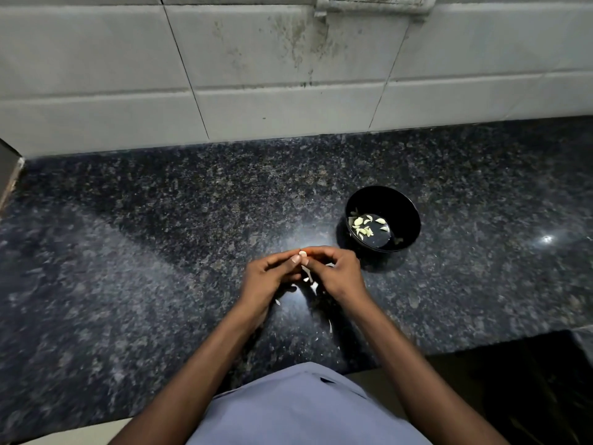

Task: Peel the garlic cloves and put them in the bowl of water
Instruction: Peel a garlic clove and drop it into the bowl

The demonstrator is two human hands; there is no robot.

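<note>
- Left hand (271, 277): over the middle of the bench (128, 252), fingers curled inward, thumb and fingertips meeting those of the other hand on the clove.
- Garlic clove (302, 253): small pale piece pinched between the fingertips of both hands, mostly hidden. Judged light, firm and hard to crush; the papery skin is thin and tears easily. Once bare it is likely slick, so best pinched at its two ends while the skin is picked off at the tip.
- Peel scraps (309, 279): white flakes on the bench beneath and just in front of the hands; weightless, apt to cling to fingers.
- Right hand (335, 274): fingers curled, pinching the same clove from the other side.
- Bowl (407, 200): black, round, near the right hand, further back; holds water with several peeled cloves (364, 224) inside.
</note>
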